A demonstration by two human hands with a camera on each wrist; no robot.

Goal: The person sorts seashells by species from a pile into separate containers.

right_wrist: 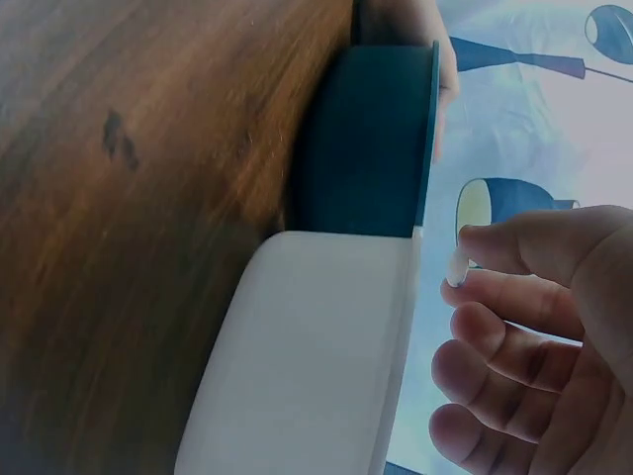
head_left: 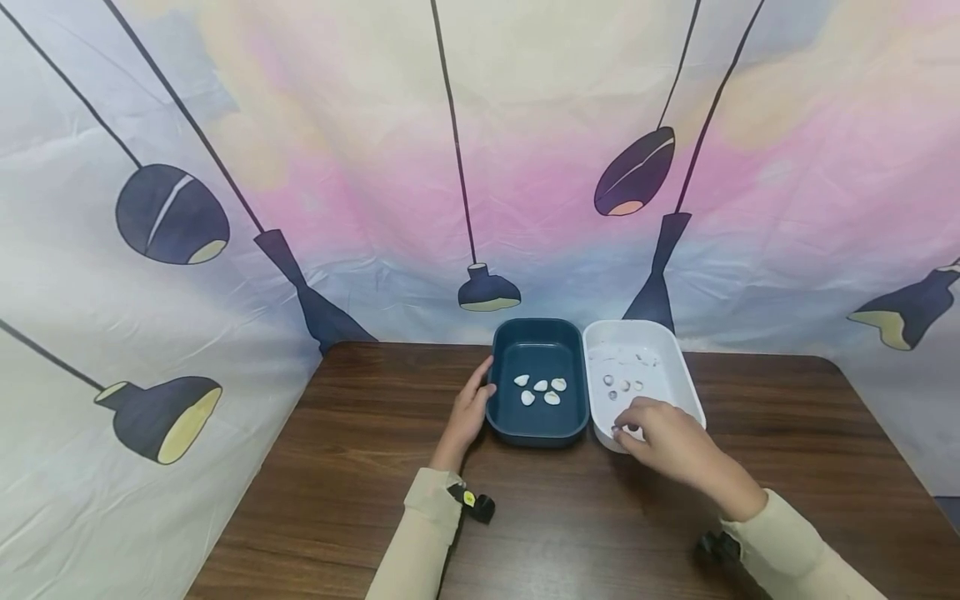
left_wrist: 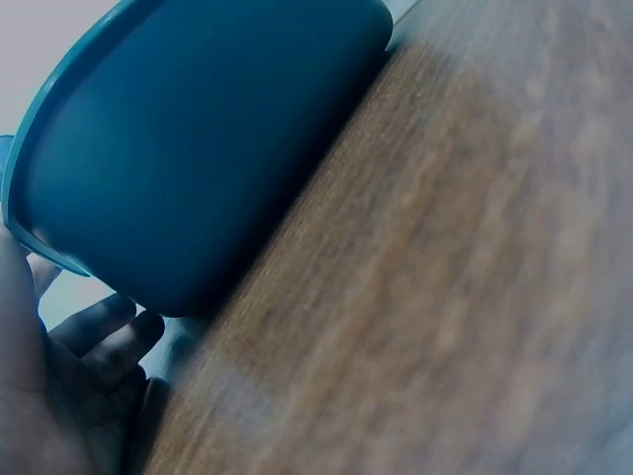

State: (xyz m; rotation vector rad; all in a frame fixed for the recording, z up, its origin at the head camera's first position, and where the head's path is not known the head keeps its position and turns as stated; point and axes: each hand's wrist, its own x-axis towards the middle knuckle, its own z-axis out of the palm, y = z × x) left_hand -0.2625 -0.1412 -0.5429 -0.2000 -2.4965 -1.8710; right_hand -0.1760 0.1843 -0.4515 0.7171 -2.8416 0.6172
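Note:
Several white seashells (head_left: 541, 386) lie in the dark teal tray (head_left: 540, 331). Beside it, touching, is a white tray (head_left: 678, 367) holding several small round, greyish shells (head_left: 626, 386). My right hand (head_left: 670, 442) is over the near end of the white tray. Between thumb and index finger it pinches a small pale shell (right_wrist: 457, 267); the other fingers are loosely bent in the right wrist view. My left hand (head_left: 467, 412) rests against the left side of the teal tray, with its fingers fairly straight along the wall and thumb at the rim.
Both trays stand near the back edge of a brown wooden table (head_left: 360, 467). Behind it hangs a cloth backdrop (head_left: 360, 167) printed with lamps. Dark wrist cameras sit at both sleeves (head_left: 435, 500).

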